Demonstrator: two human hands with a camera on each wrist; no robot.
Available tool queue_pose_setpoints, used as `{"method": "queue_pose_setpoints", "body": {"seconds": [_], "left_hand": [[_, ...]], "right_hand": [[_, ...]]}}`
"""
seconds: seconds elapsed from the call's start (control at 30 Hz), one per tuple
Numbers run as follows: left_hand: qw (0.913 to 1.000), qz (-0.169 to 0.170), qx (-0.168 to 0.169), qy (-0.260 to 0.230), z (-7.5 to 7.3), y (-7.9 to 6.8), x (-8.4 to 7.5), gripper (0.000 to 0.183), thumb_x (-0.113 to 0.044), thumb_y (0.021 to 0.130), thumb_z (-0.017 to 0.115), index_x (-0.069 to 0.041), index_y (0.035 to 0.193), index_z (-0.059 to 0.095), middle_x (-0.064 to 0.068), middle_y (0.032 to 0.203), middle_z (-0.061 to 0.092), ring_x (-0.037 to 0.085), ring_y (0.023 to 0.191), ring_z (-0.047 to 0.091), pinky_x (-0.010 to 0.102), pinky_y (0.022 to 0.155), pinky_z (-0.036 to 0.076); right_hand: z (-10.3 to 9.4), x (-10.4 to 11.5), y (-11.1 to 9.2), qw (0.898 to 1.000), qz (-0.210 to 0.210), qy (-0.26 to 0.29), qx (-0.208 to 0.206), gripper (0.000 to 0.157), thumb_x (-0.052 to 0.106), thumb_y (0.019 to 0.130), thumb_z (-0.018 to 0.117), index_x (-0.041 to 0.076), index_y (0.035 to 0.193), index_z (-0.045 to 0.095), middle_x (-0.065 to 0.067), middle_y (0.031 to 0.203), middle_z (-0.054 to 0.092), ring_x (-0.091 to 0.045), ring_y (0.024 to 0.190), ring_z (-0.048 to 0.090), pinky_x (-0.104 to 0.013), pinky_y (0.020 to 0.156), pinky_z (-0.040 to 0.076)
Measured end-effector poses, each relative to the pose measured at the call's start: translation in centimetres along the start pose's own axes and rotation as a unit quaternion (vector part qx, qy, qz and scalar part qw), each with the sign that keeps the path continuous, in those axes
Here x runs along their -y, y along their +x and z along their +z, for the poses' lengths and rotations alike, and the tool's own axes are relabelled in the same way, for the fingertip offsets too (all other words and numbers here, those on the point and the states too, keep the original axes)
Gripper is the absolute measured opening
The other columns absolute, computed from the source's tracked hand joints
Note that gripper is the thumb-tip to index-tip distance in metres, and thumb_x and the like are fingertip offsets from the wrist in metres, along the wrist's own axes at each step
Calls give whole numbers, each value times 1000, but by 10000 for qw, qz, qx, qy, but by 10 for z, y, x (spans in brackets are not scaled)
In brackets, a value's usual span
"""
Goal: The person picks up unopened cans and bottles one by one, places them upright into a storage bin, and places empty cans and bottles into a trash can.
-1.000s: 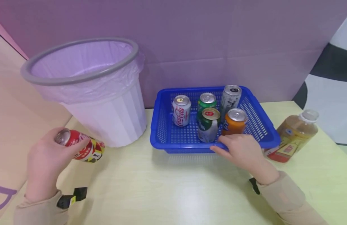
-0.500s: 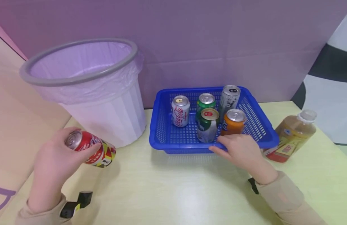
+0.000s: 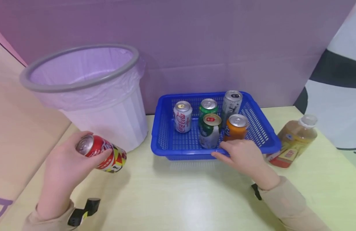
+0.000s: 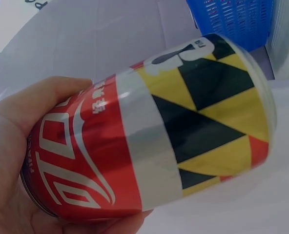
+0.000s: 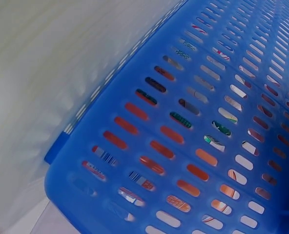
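My left hand [image 3: 68, 160] grips a red, yellow and black soda can [image 3: 104, 154], tilted above the table in front of the bin. The left wrist view shows the fingers around the can's red end, its patterned end pointing away. On the front rim of the blue plastic basket [image 3: 183, 152], my right hand [image 3: 242, 157] holds on, thumb outside. Standing in the basket are a silver Coca-Cola can [image 3: 183, 120], a green can [image 3: 207, 107], a dark green and silver can [image 3: 210, 133], an orange can [image 3: 236, 128] and a tall grey-white can [image 3: 231, 106].
A white bin [image 3: 108, 118] with a grey rim and a clear liner stands left of the basket. Right of the basket stands a large plastic bottle [image 3: 294, 141] with brownish contents. Behind everything rises a purple wall [image 3: 195, 41].
My left hand has moved right with the soda can. My right hand stays on the basket's front rim. The head view has shifted slightly.
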State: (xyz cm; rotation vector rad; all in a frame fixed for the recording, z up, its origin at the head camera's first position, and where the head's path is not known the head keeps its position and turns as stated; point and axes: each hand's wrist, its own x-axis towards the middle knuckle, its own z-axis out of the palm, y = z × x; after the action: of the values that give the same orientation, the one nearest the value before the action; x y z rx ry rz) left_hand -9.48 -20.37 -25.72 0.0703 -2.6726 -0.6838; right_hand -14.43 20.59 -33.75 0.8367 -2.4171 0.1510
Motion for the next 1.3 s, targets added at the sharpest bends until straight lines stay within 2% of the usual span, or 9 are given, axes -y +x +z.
{"method": "queue_pose_setpoints", "body": {"seconds": [0.17,0.37,0.63,0.87,1.13,1.3], "left_hand": [[9998,119,-112,-115,7,2,-5,60,-37,70,81,-7,117,59,17,91,68,28,74,63,32,55,45],[9996,150,-214,-119,7,5,-10,63,-38,68,82,-9,119,59,18,92,68,29,74,62,33,54,44],[9971,512,-487,-291,11,6,-25,58,-36,67,83,-12,115,62,13,90,68,27,75,63,33,58,46],[9915,931,-785,-460,18,11,-43,58,-33,65,84,-11,114,63,12,89,69,27,74,63,36,60,47],[9864,1314,-599,-790,31,14,-58,59,-28,65,85,-7,115,61,14,93,69,28,76,65,41,62,52],[9852,1390,-432,-901,37,16,-66,62,-29,65,86,-7,117,61,14,97,68,29,80,66,44,65,54]], "right_hand": [[2,-1,-2,10000,30,26,57,60,65,94,24,19,62,47,10,53,43,-4,45,36,-20,41,26],[2,-2,-1,9999,85,28,128,59,65,94,28,19,63,48,10,53,43,-5,45,38,-21,42,27],[1,-1,0,9998,100,20,179,58,65,93,31,19,63,49,9,54,44,-5,45,38,-20,42,26],[2,-1,0,9998,83,13,168,60,66,93,27,19,63,49,10,53,44,-4,45,37,-20,42,26],[0,-1,1,9999,68,7,154,60,65,93,27,18,63,49,9,54,45,-4,45,37,-20,42,26],[0,-1,0,9998,76,4,167,59,65,93,30,18,63,50,9,53,44,-4,45,36,-20,42,26]]}}
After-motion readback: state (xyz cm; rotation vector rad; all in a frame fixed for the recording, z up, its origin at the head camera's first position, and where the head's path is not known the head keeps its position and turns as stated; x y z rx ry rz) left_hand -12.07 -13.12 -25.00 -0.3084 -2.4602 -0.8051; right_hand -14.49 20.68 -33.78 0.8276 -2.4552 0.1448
